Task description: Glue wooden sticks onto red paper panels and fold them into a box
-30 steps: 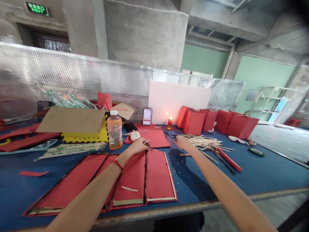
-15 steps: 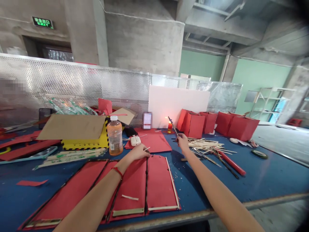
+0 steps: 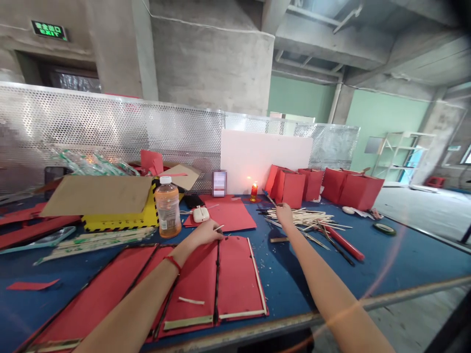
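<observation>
My left hand [image 3: 206,233] is closed in a pinch at the top edge of a red paper panel [image 3: 239,274], with a short pale wooden stick [image 3: 220,227] poking out from its fingers. Thin strips line the panel's folds and edges. My right hand [image 3: 284,214] grips a thin stick with a bluish tip [image 3: 270,197], pointing up and left; its exact kind is not clear. A lit candle [image 3: 254,192] in a red and yellow holder stands just beyond that tip. Beneath my right hand lies a pile of thin wooden sticks [image 3: 312,215].
Red paper boxes [image 3: 290,189] stand behind the sticks. A drink bottle [image 3: 168,208], white earphone case [image 3: 200,214], red sheet [image 3: 235,215] and propped phone [image 3: 220,184] are beyond my left hand. A yellow box [image 3: 121,215], red stick [image 3: 346,243] and tape roll [image 3: 384,229] lie around.
My right hand has drawn the thin stick away from the candle flame, to the right and down. My left hand keeps its place at the panel's top edge. The view has turned slightly right.
</observation>
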`<state>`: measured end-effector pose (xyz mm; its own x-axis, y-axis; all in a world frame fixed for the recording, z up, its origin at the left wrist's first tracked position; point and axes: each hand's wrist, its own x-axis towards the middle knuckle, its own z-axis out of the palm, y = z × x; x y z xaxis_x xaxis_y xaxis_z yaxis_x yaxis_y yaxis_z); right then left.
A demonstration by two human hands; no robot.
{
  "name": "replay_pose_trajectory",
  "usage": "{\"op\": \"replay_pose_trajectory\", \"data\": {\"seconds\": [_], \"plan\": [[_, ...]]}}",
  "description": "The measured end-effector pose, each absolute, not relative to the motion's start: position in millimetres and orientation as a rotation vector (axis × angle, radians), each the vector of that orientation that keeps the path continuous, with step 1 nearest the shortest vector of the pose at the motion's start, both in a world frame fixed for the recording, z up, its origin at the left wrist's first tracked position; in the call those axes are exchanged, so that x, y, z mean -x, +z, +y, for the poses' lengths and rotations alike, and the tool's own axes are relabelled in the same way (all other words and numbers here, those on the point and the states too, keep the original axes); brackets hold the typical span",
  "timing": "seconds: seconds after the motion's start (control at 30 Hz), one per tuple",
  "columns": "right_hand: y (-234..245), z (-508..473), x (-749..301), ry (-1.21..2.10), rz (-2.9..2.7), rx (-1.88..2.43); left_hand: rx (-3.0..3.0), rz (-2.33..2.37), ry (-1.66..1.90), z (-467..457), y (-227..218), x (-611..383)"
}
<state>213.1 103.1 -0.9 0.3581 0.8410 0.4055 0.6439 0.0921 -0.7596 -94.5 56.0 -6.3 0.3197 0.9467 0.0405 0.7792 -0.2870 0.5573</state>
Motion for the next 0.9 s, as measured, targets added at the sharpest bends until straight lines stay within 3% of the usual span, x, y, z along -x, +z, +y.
{"op": "replay_pose_trajectory", "data": {"seconds": [0.3, 0.9], "plan": [[21.3, 83.1, -219.7, 0.193, -1.538, 1.935, -2.189, 1.514, 0.493, 60.4, -10.6, 96.2], [-1.2, 104.0, -225.0, 0.219, -1.522, 1.773, -2.241, 1.521, 0.464, 61.4, -10.8, 96.6]]}}
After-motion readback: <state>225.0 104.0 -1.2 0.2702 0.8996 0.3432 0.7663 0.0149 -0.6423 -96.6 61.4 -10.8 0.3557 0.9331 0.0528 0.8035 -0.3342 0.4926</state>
